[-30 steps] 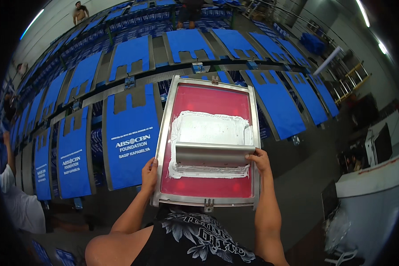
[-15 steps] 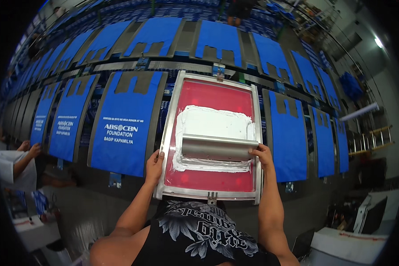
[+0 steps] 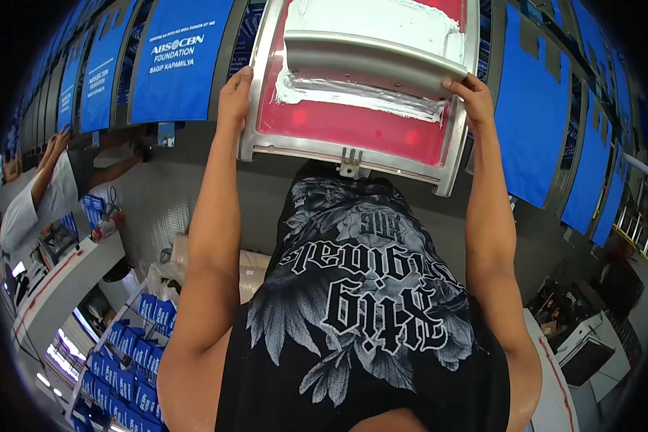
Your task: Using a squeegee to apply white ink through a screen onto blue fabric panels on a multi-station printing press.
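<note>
Ahead of me is a screen-printing frame [image 3: 295, 146] with metal rails and a red mesh. White ink [image 3: 360, 101] lies thick across the mesh. A wide metal squeegee [image 3: 367, 63] rests in the ink, across the frame. My left hand [image 3: 235, 101] is closed on the frame's left rail; part of its fingers is hidden. My right hand [image 3: 474, 101] is closed at the squeegee's right end, with thumb and finger on it, right over the frame's right rail. A metal clip [image 3: 350, 164] sits at the middle of the near rail.
Blue bags lie flat on boards either side: a printed one [image 3: 180, 61] at left, a plain one [image 3: 529, 108] at right. A co-worker's arm in a pale sleeve [image 3: 43, 191] is at far left. Blue items fill a rack [image 3: 122, 367] behind. White counters [image 3: 65, 288] stand nearby.
My view has tilted downward, so the frame sits higher in the picture and more of my body shows. Both hands keep their hold. The co-worker's arms at left have shifted.
</note>
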Action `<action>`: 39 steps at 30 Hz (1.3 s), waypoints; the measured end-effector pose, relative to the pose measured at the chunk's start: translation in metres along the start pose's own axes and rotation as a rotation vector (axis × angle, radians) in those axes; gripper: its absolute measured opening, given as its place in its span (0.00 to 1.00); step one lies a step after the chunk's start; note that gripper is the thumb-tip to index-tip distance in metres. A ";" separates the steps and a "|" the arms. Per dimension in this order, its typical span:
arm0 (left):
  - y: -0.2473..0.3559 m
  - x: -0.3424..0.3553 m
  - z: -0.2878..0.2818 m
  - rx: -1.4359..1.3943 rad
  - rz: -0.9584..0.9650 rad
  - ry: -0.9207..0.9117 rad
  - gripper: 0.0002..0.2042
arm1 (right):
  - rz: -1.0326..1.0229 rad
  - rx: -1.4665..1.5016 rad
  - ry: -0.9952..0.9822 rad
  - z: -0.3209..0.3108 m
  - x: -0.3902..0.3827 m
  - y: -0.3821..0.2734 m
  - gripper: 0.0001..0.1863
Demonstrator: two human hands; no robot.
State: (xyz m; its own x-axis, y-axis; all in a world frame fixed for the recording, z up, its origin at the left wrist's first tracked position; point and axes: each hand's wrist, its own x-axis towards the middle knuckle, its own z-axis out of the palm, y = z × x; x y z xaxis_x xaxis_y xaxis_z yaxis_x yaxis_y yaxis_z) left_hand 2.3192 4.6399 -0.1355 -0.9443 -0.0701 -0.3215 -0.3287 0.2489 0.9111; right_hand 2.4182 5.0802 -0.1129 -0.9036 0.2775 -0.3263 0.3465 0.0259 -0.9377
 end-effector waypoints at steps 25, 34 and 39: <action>0.069 -0.048 0.003 0.610 0.834 -0.128 0.24 | -0.095 -0.954 -0.069 0.020 -0.068 -0.032 0.22; 0.130 -0.002 0.064 1.138 0.675 -0.606 0.13 | -0.206 -1.032 -0.075 0.041 -0.045 -0.060 0.13; 0.116 0.075 0.099 0.897 1.034 -0.207 0.10 | -0.443 -1.213 0.015 0.039 0.053 -0.078 0.16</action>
State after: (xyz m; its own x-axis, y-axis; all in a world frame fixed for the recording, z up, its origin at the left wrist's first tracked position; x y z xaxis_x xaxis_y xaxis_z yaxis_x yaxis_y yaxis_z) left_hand 2.2123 4.7586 -0.0796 -0.7045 0.6490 0.2872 0.7095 0.6348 0.3060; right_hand 2.3333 5.0558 -0.0616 -0.9995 0.0318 -0.0087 0.0329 0.9664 -0.2550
